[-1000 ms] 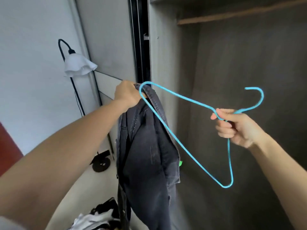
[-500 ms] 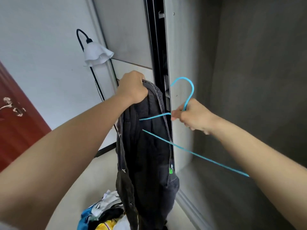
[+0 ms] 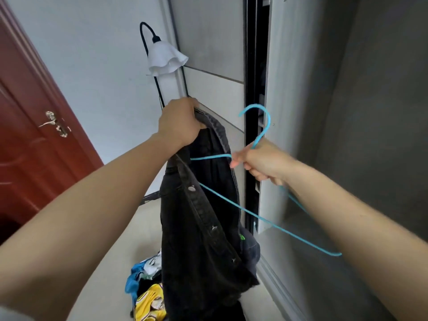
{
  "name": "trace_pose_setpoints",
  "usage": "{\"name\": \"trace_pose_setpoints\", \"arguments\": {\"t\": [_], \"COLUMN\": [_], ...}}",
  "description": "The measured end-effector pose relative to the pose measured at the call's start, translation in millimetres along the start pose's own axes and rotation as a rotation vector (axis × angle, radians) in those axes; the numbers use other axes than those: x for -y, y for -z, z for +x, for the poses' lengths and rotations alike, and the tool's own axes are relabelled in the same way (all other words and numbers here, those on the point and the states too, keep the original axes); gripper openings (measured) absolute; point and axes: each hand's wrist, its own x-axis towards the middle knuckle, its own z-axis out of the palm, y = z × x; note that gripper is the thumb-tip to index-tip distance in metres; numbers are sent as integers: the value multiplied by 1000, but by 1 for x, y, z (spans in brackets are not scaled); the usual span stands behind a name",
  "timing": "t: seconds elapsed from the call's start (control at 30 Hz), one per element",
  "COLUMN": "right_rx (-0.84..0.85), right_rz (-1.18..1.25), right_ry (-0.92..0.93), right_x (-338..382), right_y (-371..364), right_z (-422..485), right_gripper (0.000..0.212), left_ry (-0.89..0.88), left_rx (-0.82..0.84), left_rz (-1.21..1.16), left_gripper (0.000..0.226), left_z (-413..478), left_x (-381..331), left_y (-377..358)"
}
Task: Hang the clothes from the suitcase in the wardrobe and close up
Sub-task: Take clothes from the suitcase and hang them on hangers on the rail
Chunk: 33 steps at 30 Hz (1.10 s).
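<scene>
**A:** Where is the jacket?

**B:** The black denim jacket point(image 3: 208, 228) hangs at centre frame. The left hand point(image 3: 179, 122) has its fingers curled tight round the bunched collar.

**A:** And the right hand point(image 3: 261, 162)?

**B:** It is fisted round the neck of the blue wire hanger point(image 3: 269, 121), just right of centre, with the hook pointing up. One hanger arm reaches into the jacket's opening, and the bottom wire slants toward the lower right.

**A:** The wardrobe point(image 3: 370, 112)?

**B:** It is open and fills the right side. A heap of coloured clothes point(image 3: 148, 290) lies on the floor at bottom centre. A white-shaded lamp point(image 3: 166, 59) is at upper centre, and a red door point(image 3: 30, 135) is at the left.
</scene>
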Motion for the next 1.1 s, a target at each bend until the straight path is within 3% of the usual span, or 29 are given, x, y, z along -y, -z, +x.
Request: {"name": "trace_pose_setpoints", "arguments": {"t": [0.17,0.27,0.37,0.4,0.47,0.57,0.6,0.63,0.73,0.77,0.87,0.97,1.03,1.1], "right_rx": [-36,-213,-295,-319,-355,-341,-317,-289,-247,-241,-204,-190,-343,-632], "right_rz": [14,45,172,177,218,207,180,137,71,95,91,-57,-272,-564], "right_ry": [-108,29,117,155,229,340,390,430,486,480,474,471,530,738], "right_x": [-46,-41,-30,-29,-28,-21,-19,-16,-13,-13,-13,-14,-19,-35], "right_y": [-32,-34,-39,-40,-41,-36,-34,-33,-34,-35,-36,-24,-15,-5], "right_z": [19,28,34,35,35,31,30,28,22,20,17,21,23,19], "right_gripper": [23,19,35,28,23,20,20,21,27,29,25,20,21,32], "left_ry": [-25,-6,-16,-37,-104,-92,-80,-94,-133,-136,-101,52,111,205], "left_rx": [-8,-28,-32,-2,203,800,896,870,491,477,393,261,226,196], "left_rz": [-18,-23,-47,-65,-70,-154,-156,-130,-2,8,-71,-272,-331,-390], "left_gripper": [16,12,9,10,11,12,15,24,55,59,26,26,27,29], "left_z": [-8,-16,-29,-35,-53,-76,-78,-77,-71,-70,-70,-63,-58,-54], "left_x": [-4,-2,-5,-8,-12,-5,2,9,32,36,34,25,20,19], "left_y": [6,9,16,19,26,37,40,41,28,19,-15,-39,-48,-53]}}
